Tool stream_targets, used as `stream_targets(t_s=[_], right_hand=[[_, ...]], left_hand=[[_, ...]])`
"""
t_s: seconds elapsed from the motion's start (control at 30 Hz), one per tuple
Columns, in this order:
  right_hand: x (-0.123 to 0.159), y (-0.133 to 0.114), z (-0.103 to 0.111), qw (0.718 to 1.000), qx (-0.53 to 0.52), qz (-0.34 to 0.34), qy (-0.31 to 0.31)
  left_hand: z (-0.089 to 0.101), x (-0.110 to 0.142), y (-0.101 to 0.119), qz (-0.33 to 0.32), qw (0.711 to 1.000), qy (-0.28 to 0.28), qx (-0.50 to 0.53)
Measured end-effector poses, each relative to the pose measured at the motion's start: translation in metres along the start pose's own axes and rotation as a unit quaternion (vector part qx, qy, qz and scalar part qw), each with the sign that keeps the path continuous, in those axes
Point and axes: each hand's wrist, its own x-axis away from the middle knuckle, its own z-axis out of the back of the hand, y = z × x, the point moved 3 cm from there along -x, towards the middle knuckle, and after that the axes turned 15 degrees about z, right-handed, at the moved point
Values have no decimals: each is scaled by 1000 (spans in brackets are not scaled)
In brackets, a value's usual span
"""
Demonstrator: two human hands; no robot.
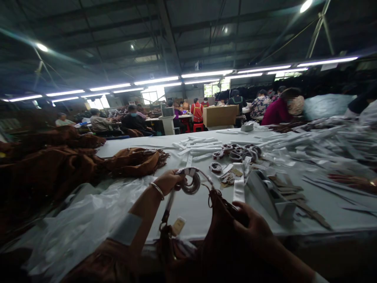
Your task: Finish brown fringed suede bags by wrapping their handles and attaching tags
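Observation:
My left hand (170,181) is closed around a coiled grey strap or ribbon roll (191,183) held just above the white table (194,208). A bangle sits on that wrist. My right hand (252,227) grips the top edge of a brown fabric bag (218,236) in my lap at the table's near edge. A thin cord runs from the coil down to the bag. A small tan tag (178,225) hangs from the bag's strap below my left hand.
Brown fringed cloth (129,160) is piled at the left, over clear plastic sheeting (85,220). Several ribbon rolls (238,152), white strips (200,146) and tags lie mid-table. Another person's hand (353,181) rests at the right. Workers sit at far tables; a cardboard box (220,115) stands behind.

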Motion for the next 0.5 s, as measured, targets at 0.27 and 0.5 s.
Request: stream_targets(t_s=[0.27, 0.5], right_hand=[[-80, 19, 7, 997, -53, 26, 53], [-99, 20, -20, 959, 177, 210, 76]], left_hand=[[19, -35, 50, -80, 995, 55, 20], [16, -79, 3, -52, 994, 80, 62]])
